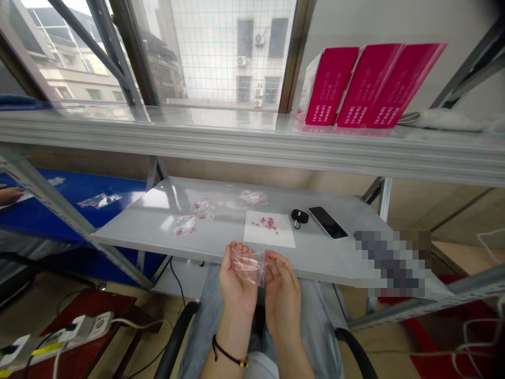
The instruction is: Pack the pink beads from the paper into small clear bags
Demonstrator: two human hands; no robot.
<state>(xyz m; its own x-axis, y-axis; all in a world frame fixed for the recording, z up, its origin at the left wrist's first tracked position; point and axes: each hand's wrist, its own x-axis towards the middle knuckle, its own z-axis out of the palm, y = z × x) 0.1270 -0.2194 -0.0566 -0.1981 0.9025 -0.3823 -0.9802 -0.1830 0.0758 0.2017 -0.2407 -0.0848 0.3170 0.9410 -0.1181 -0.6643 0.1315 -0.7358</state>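
My left hand [240, 284] is turned palm up with its fingers curled, cradling a small clear zip bag [248, 267] with a red edge. At the bag's red-edged end, the fingers of my right hand [282, 281] are bent and gripping it. No pieces can be made out inside this bag. Just beyond my hands, a white paper sheet [252, 237] bears several small pinkish-red pieces [269, 223]. To the left lie clear bags with red pieces in them, one nearer bag [185, 225] and others [205, 208] behind it. Further back is another bundle of clear bags [253, 197].
A black case with a clip [300, 216] and a phone [327, 222] lie right of the paper. Pink boxes [330, 87] stand on the upper shelf [221, 138]. At far left, another person's hand [10, 196] rests over a blue table [74, 187]. A power strip [84, 327] sits low left.
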